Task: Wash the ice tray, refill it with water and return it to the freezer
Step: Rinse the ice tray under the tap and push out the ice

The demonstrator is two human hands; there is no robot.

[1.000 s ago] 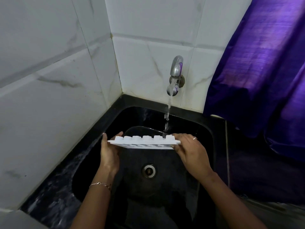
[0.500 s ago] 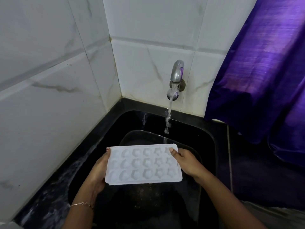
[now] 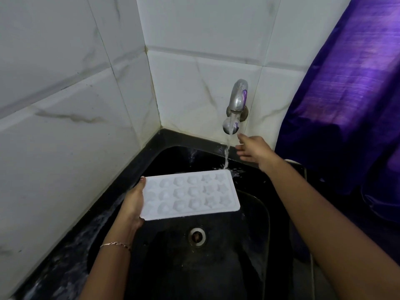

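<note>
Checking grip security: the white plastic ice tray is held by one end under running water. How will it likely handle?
The white plastic ice tray shows no sag with only the left hand gripping one end: probably stiff and light. Tap water hits its far corner: likely slippery, may tip.

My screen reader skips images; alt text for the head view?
A left hand holds a white plastic ice tray over a black sink, tap water striking its far right corner. The open right hand reaches toward the silver wall tap.
</note>
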